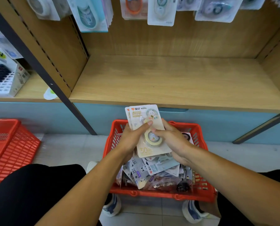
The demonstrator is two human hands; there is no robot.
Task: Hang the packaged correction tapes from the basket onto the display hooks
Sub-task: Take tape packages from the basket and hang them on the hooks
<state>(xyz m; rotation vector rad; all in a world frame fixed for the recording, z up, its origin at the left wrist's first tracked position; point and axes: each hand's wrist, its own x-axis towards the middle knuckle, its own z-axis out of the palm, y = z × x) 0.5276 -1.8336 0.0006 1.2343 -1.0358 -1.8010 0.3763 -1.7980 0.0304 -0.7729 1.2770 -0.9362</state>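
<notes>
Left hand: our left hand [132, 136] has its grip closed on a small stack of pale cream blister-card correction tape packs [148, 131], thumb pressed across the front card, fingers behind.
Right hand: our right hand [172, 141] grips the same stack from the 3 o'clock side, thumb tip touching the round yellow tape dispenser under the clear blister.
Held packs: at least two cards, fanned slightly and tilted with their tops toward 11 o'clock; they sit above the basket, in front of the shelf edge.
Basket: a red plastic slatted shopping basket [199, 191] rests on the pale tiled floor [243, 154] between our knees, at 6 o'clock from the held packs.
Basket contents: a loose heap of grey, teal and dark packaged correction tapes [155, 173], lying flat and overlapping; we cannot count them.
Shelf: a light wood-grain shelf board [168, 79] runs at 12 o'clock from the hands.
Hanging stock: white and teal blister packs [161, 12] hang along the top of the wooden back panel; the hooks themselves we cannot see.
Second basket: another red slatted basket [10, 147], tipped on its side, lies at 9 o'clock, well apart.
Neighbouring bay: a white cardboard display box [7, 79] stands at 10 o'clock.
</notes>
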